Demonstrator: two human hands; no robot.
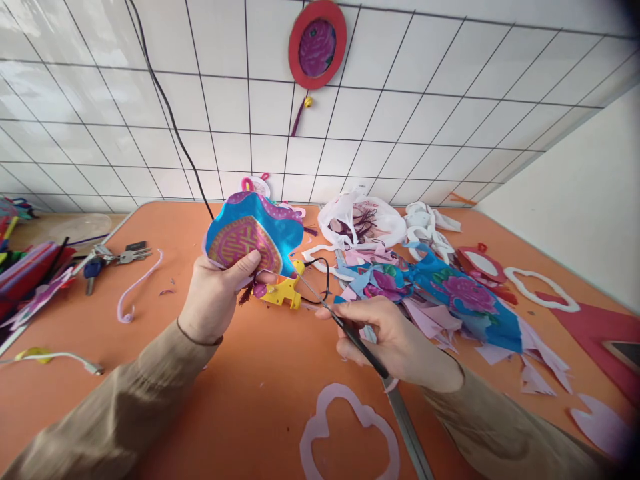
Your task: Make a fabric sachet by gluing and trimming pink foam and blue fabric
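My left hand [213,293] is closed around a scalloped piece of shiny blue fabric [280,227] with a pink-and-gold round pattern, thumb pressed on its front. A pale backing shows along the fabric's lower left edge. Between thumb and fingers of my right hand [385,337] is a slim pointed tool [357,343] with a black handle and thin metal tip; whether it is tweezers or scissors I cannot tell. Its tip is close to the fabric's lower right edge. Just below the fabric lies a yellow glue gun [285,293], partly hidden, with a black cord.
On the orange table [240,407] lie a lilac cloud-shaped ring [313,427], blue floral fabric [460,293], pale scraps [430,317], a white plastic bag [390,220], a red oval frame [480,267] and keys [133,253]. A red oval ornament [296,50] hangs on the tiled wall.
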